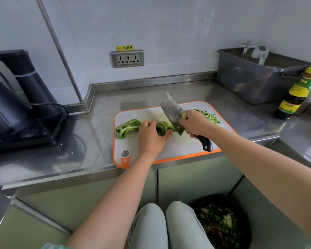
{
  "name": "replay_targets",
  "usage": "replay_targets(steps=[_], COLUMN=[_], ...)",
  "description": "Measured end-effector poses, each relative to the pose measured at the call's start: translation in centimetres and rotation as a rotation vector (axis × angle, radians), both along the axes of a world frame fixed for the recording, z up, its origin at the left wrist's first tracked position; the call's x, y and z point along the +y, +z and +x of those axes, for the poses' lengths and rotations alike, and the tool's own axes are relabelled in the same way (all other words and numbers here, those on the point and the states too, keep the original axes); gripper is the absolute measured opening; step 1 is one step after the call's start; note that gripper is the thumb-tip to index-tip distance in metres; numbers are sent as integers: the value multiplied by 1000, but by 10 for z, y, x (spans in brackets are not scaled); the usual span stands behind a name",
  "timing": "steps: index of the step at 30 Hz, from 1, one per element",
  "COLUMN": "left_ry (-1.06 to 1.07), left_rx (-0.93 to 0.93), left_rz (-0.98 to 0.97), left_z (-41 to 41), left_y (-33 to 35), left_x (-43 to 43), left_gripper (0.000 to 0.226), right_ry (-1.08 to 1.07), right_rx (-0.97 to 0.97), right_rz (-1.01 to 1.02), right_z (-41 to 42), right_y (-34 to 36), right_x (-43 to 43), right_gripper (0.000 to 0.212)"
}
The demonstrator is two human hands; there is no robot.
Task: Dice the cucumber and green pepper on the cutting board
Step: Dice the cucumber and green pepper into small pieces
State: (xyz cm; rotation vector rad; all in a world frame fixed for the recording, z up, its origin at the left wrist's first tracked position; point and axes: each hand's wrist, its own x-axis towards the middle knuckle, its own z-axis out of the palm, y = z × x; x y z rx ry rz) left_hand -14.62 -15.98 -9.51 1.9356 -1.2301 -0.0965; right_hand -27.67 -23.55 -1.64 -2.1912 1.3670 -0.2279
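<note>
Head-worn wide camera looks forward and down onto the cutting board [178, 147].

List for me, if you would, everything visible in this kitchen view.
cutting board: one, white, orange-rimmed, on counter
green pepper: one, green, board's left
diced cucumber: one pile, green, board's far right
cleaver: one, steel, dark handle, over pepper
kettle: one, black, counter's left
socket panel: one, grey, wall
tub: one, grey, counter's back right
sauce bottle: one, dark, yellow cap, beside tub
waste bin: one, black, below counter
left hand: one, holds pepper
right hand: one, grips cleaver
</note>
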Motion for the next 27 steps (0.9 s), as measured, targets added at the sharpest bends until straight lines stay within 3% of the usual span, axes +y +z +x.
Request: replay_targets(steps=[15,21,27], left_ry=[-5,2,8], left_rx=[-23,-9,0], left_rz=[19,6,10], left_z=[2,1,1], left_y=[-2,0,0], left_x=[0,1,0], left_gripper=[52,48,45], right_ry=[94,53,46], right_rx=[195,203,183], right_rz=[-25,-86,-107], right_z=[-9,5,22], right_y=[13,-10,-12], right_x=[24,26,13], right_gripper=[20,10,17])
